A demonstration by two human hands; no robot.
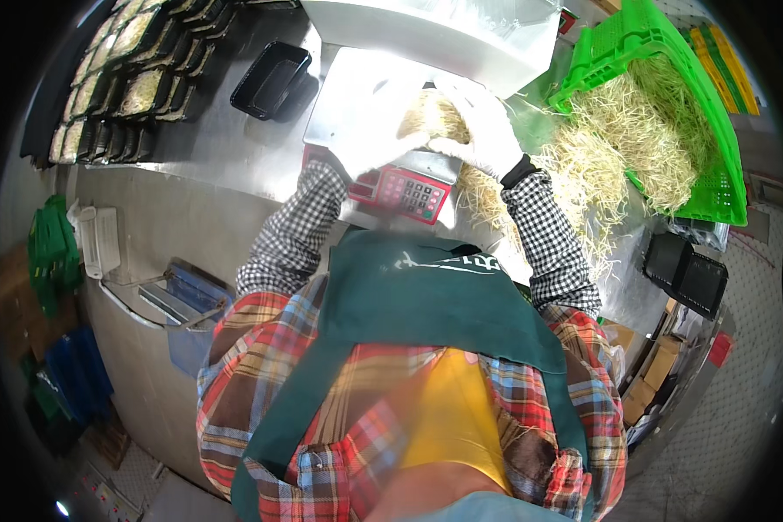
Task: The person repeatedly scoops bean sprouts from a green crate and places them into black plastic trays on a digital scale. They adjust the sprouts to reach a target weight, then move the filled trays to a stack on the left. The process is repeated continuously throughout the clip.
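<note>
Both my gloved hands, the left (382, 127) and the right (486, 127), curve around a bundle of thin pale sprouts (434, 116) over a digital scale. Their fingertips nearly meet at the bundle's near side. A small black edge (429, 85) shows behind the bundle; whether it belongs to a tray is hidden. The scale has a bright metal pan (336, 98) and a red keypad panel (411, 194). Strong glare washes out my left glove and much of the pan. To the left of the scale an empty black plastic tray (271, 79) lies on the metal table.
Stacked black trays filled with sprouts (140, 91) stand at the far left. A green plastic crate (724, 150) lies tipped at right, spilling loose sprouts (590, 169) onto the table. Behind the scale is a metal box (444, 29). More black trays (685, 274) sit at the right edge.
</note>
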